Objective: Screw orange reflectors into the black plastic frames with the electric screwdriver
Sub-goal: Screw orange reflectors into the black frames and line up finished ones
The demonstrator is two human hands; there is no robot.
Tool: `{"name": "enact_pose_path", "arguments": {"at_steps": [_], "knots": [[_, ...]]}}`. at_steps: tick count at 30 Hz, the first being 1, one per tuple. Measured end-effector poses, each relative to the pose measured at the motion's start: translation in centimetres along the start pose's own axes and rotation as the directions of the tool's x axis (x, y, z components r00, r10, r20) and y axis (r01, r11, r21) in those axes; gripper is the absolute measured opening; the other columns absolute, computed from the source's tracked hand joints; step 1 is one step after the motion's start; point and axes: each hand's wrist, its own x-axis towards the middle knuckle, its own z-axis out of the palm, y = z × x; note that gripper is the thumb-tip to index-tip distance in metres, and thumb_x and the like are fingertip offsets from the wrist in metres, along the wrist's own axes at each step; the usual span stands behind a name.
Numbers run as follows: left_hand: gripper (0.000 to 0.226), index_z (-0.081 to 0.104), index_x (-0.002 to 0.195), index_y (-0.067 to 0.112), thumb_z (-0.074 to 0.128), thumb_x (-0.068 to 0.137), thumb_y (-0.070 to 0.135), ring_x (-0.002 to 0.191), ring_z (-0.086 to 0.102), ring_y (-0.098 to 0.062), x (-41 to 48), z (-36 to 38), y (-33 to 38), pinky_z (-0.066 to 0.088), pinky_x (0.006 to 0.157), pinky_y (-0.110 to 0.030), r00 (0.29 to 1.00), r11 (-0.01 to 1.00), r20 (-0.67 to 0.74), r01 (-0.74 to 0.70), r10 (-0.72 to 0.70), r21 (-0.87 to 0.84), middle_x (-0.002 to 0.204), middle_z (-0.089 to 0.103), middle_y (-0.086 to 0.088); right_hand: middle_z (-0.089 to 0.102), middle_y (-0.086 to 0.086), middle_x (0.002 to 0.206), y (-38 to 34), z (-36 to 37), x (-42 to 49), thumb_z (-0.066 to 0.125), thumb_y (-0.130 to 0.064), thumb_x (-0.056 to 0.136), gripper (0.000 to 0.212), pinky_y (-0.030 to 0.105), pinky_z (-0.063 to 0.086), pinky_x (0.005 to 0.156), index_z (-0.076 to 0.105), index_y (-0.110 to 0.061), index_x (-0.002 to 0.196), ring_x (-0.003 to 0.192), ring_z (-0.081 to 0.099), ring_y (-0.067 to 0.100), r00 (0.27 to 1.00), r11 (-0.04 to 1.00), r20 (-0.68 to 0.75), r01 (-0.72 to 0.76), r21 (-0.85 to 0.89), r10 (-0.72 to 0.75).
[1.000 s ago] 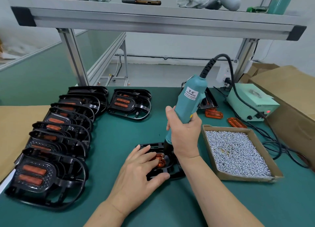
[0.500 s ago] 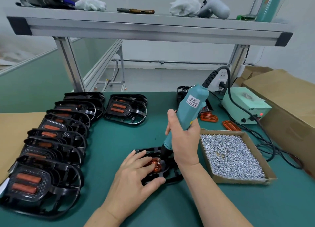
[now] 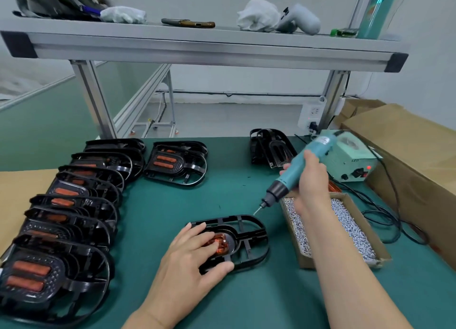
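A black plastic frame (image 3: pixel 249 240) lies on the green mat in front of me with an orange reflector (image 3: pixel 219 242) seated in its middle. My left hand (image 3: pixel 187 257) rests flat on the frame, fingers on the reflector and thumb against the near rim. My right hand (image 3: pixel 309 180) grips the teal electric screwdriver (image 3: pixel 296 170), tilted, its bit in the air just beyond the frame's far edge and beside the cardboard box of screws (image 3: pixel 370 249).
Several finished frames with reflectors (image 3: pixel 61 217) overlap in a row at the left, one more (image 3: pixel 176 163) behind. Empty frames (image 3: pixel 270 148) stand at the back. A power supply (image 3: pixel 350 161), cables (image 3: pixel 385 217) and a cardboard carton (image 3: pixel 414 151) fill the right. A shelf (image 3: pixel 197 49) spans overhead.
My right hand has lifted the screwdriver off the reflector and swung it up and to the right, toward the screw box. My left hand stays on the frame.
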Motion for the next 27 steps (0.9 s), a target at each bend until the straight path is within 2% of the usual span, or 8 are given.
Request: {"name": "enact_pose_path", "arguments": {"at_steps": [6, 11, 15, 17, 19, 22, 25, 27], "knots": [[0.061, 0.079, 0.109, 0.020, 0.057, 0.083, 0.070, 0.129, 0.054, -0.012, -0.1, -0.1, 0.0, 0.027, 0.116, -0.033, 1.000, 1.000, 0.011, 0.007, -0.007, 0.000, 0.122, 0.070, 0.008, 0.063, 0.016, 0.114, 1.6, -4.2, 3.8, 0.055, -0.036, 0.101, 0.045, 0.046, 0.060, 0.079, 0.044, -0.003, 0.131, 0.102, 0.069, 0.035, 0.984, 0.970, -0.127, -0.151, -0.190, 0.128], [0.060, 0.079, 0.108, 0.021, 0.056, 0.083, 0.071, 0.130, 0.054, -0.012, -0.2, 0.1, -0.2, 0.028, 0.116, -0.037, 1.000, 1.000, 0.011, 0.012, -0.012, -0.011, 0.122, 0.069, 0.011, 0.065, 0.011, 0.095, 2.6, -5.9, 4.3, 0.055, -0.043, 0.100, 0.042, 0.026, 0.050, 0.045, 0.051, -0.005, 0.118, 0.069, 0.064, 0.021, 0.979, 0.906, -0.172, -0.172, -0.386, 0.113], [0.064, 0.078, 0.111, 0.022, 0.052, 0.085, 0.074, 0.133, 0.051, -0.010, -0.3, 0.1, -0.3, 0.028, 0.117, -0.037, 1.000, 1.000, 0.020, 0.019, -0.019, -0.005, 0.125, 0.068, 0.011, 0.071, 0.018, 0.081, 2.1, -7.2, 4.2, 0.060, -0.053, 0.093, 0.059, 0.028, 0.049, 0.049, 0.057, 0.003, 0.114, 0.041, 0.060, 0.017, 0.986, 0.744, -0.165, -0.091, -0.661, -0.026], [0.064, 0.077, 0.112, 0.022, 0.051, 0.085, 0.074, 0.134, 0.050, -0.010, -0.3, 0.1, -0.3, 0.027, 0.117, -0.037, 1.000, 1.000, 0.024, 0.016, -0.016, 0.003, 0.126, 0.068, 0.011, 0.072, 0.019, 0.085, 1.9, -7.8, 3.8, 0.058, -0.058, 0.091, 0.064, 0.026, 0.047, 0.049, 0.057, 0.002, 0.114, 0.041, 0.063, 0.013, 0.987, 0.691, -0.145, -0.060, -0.721, -0.065], [0.064, 0.077, 0.114, 0.022, 0.050, 0.086, 0.074, 0.134, 0.050, -0.010, -0.3, 0.1, -0.2, 0.027, 0.117, -0.037, 1.000, 1.000, 0.026, 0.012, -0.013, 0.009, 0.127, 0.067, 0.010, 0.072, 0.017, 0.089, 1.7, -8.2, 3.2, 0.051, -0.062, 0.093, 0.063, 0.032, 0.048, 0.063, 0.056, 0.000, 0.108, 0.060, 0.071, 0.021, 0.985, 0.590, -0.111, -0.013, -0.807, -0.131], [0.062, 0.076, 0.115, 0.022, 0.049, 0.088, 0.071, 0.135, 0.049, -0.010, -0.2, 0.0, 0.0, 0.025, 0.118, -0.036, 1.000, 1.000, 0.024, 0.004, -0.005, 0.024, 0.127, 0.067, 0.010, 0.067, 0.012, 0.096, 1.5, -9.1, 2.1, 0.047, -0.051, 0.098, 0.036, 0.039, 0.039, 0.074, 0.053, -0.016, 0.094, 0.087, 0.056, 0.031, 0.980, 0.336, -0.005, 0.064, -0.940, -0.201], [0.057, 0.076, 0.114, 0.023, 0.050, 0.090, 0.067, 0.134, 0.050, -0.009, -0.4, -0.1, 0.1, 0.026, 0.118, -0.037, 1.000, 1.000, 0.008, -0.006, 0.006, 0.029, 0.127, 0.067, 0.011, 0.066, 0.004, 0.101, 1.2, -9.7, 1.0, 0.057, -0.039, 0.092, 0.016, 0.037, 0.045, 0.078, 0.061, -0.024, 0.097, 0.093, 0.057, 0.027, 0.992, 0.068, 0.120, 0.122, -0.990, -0.037], [0.054, 0.076, 0.114, 0.024, 0.049, 0.092, 0.065, 0.135, 0.049, -0.009, -0.4, -0.1, 0.2, 0.027, 0.119, -0.038, 1.000, 1.000, 0.005, -0.004, 0.004, 0.025, 0.127, 0.067, 0.011, 0.065, 0.000, 0.104, 1.1, -9.7, 0.3, 0.066, -0.037, 0.087, 0.018, 0.037, 0.051, 0.084, 0.061, -0.027, 0.101, 0.100, 0.062, 0.023, 0.984, -0.020, 0.168, 0.170, -0.985, 0.061]]}}
